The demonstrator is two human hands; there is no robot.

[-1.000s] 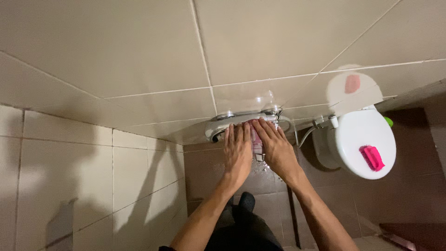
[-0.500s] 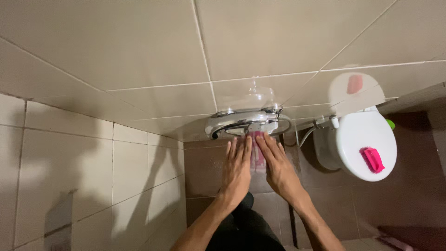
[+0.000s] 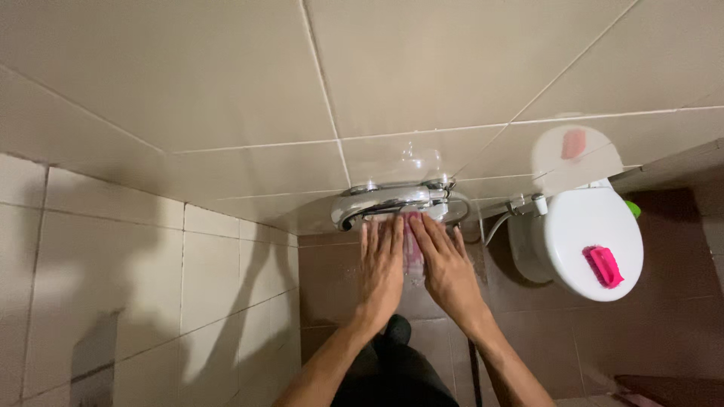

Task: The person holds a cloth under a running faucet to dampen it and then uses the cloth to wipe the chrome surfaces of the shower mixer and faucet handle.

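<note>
Both hands are stretched flat under the chrome tap point(image 3: 392, 202) on the tiled wall. The left hand point(image 3: 381, 271) and right hand point(image 3: 445, 267) lie side by side, fingers open, with a pink cloth point(image 3: 412, 241) pressed between them. Neither hand closes around it.

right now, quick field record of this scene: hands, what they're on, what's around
left hand: flat, fingers spread, under the chrome tap
right hand: flat beside it, fingers over a pink cloth
wall: beige tiles
toilet: white, lid shut, to the right
on lid: pink brush
floor: brown tiles
</note>
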